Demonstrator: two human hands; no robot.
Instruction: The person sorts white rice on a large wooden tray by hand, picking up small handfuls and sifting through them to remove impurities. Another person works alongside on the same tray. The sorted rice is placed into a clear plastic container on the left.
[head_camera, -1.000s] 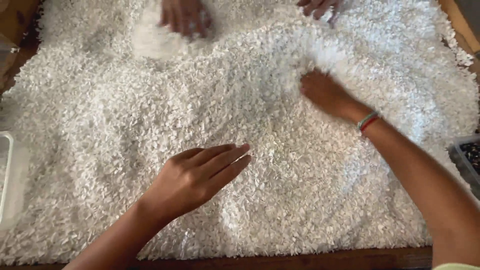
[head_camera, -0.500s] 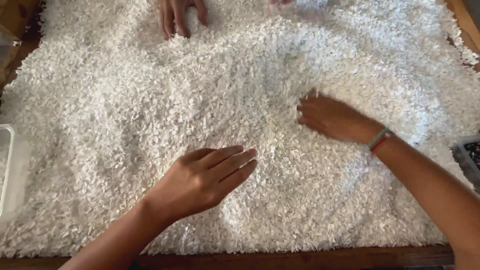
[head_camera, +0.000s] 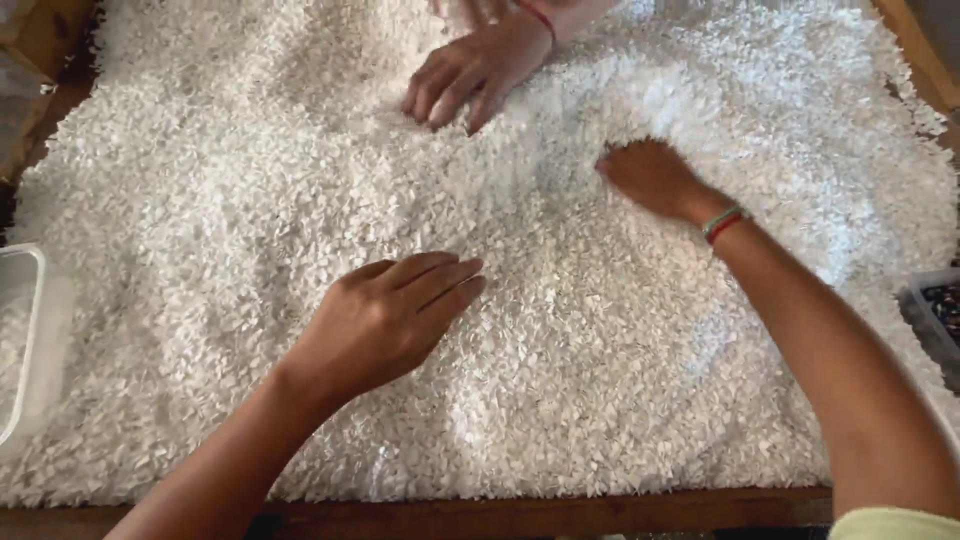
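A thick layer of small white flakes (head_camera: 250, 220) covers a wooden-edged table (head_camera: 560, 512). My left hand (head_camera: 385, 320) lies palm down on the flakes near the middle, fingers together and pointing right. My right hand (head_camera: 650, 178) is farther out to the right, fingers pressed into a raised heap of the flakes, a red and green band on its wrist. Neither hand visibly holds anything. Across the table, another person's hand (head_camera: 470, 72) with a red wristband rests fingers-down in the flakes.
A clear plastic container (head_camera: 18, 340) stands at the left edge, partly on the flakes. A grey tray (head_camera: 935, 315) with dark small pieces sits at the right edge. Wooden rim runs along the front and upper corners.
My right hand has moved away from me, up into the heap. My left hand has stayed nearly still. The other person's hand has come farther in over the flakes.
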